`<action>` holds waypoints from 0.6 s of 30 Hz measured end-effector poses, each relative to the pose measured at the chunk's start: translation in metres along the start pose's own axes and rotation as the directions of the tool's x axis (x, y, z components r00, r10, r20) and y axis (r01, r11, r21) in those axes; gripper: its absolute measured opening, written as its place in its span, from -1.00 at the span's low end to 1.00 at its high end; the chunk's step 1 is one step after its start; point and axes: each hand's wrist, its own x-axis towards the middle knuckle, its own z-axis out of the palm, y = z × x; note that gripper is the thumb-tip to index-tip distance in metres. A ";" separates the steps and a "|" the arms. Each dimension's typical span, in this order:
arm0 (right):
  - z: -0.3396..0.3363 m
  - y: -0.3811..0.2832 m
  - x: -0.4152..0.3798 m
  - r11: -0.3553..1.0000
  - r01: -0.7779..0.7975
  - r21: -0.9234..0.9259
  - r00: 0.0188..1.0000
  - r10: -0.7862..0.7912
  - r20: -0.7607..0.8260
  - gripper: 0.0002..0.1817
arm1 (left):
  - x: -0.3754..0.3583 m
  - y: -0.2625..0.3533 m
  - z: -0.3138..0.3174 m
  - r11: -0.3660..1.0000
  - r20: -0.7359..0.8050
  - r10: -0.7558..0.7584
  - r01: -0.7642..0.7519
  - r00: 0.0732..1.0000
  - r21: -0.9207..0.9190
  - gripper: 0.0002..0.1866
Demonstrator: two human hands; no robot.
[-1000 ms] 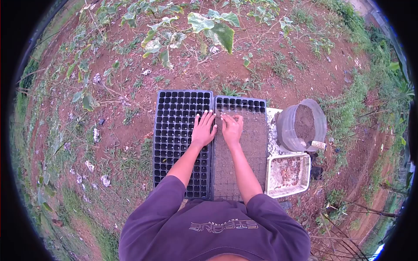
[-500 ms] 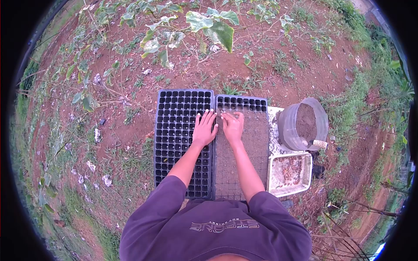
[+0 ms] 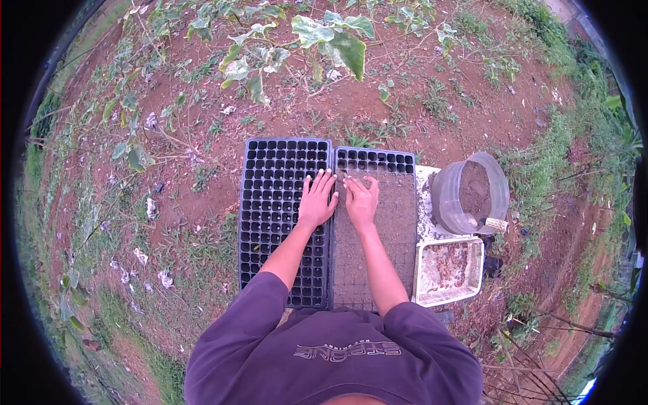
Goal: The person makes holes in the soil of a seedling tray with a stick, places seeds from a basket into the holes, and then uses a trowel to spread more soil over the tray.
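Two black seedling trays lie side by side on red soil. The left tray (image 3: 270, 202) has empty cells. The right tray (image 3: 395, 223) is filled with soil except for its far rows. My left hand (image 3: 316, 201) rests flat, fingers spread, on the right edge of the empty tray. Beside it, my right hand (image 3: 362, 199) lies palm down on the soil of the filled tray, fingertips near the boundary with the empty far cells. Neither hand holds anything.
A grey bucket (image 3: 447, 202) half full of soil stands tilted to the right of the trays. A white basket (image 3: 422, 283) with brownish bits sits in front of it. Leafy plants (image 3: 324, 40) and weeds surround the patch.
Both hands stay in nearly the same place on the trays; the right hand's fingers shift slightly on the soil.
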 end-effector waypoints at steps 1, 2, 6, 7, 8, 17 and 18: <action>0.000 0.001 0.000 1.000 -0.002 -0.002 1.000 0.002 0.001 -0.85 | 0.000 0.000 0.001 1.000 -0.011 0.004 -0.004 1.000 0.001 -0.43; 0.000 0.000 0.001 1.000 -0.021 -0.007 1.000 0.021 0.004 -0.85 | 0.000 0.000 0.001 1.000 -0.021 0.008 -0.008 1.000 0.003 -0.43; 0.004 0.001 0.004 0.999 -0.053 0.004 0.997 0.053 0.051 -0.85 | -0.001 0.000 0.000 1.000 -0.008 0.007 -0.007 1.000 0.000 -0.42; 0.003 0.003 0.002 0.999 -0.053 0.002 0.997 0.053 0.047 -0.85 | -0.001 0.000 0.000 1.000 -0.013 0.007 -0.007 1.000 -0.004 -0.42; 0.001 0.002 0.000 0.999 -0.042 0.003 0.998 0.041 0.047 -0.84 | -0.001 0.000 0.000 1.000 -0.018 0.007 -0.007 1.000 -0.008 -0.42; 0.007 0.002 -0.001 0.999 -0.054 0.005 0.998 0.054 0.036 -0.83 | 0.000 0.001 0.000 1.000 -0.015 0.000 -0.001 1.000 -0.010 -0.43; 0.007 0.002 -0.001 0.998 -0.055 0.008 0.997 0.054 0.049 -0.83 | 0.000 0.001 0.000 1.000 -0.017 0.000 -0.001 1.000 -0.009 -0.43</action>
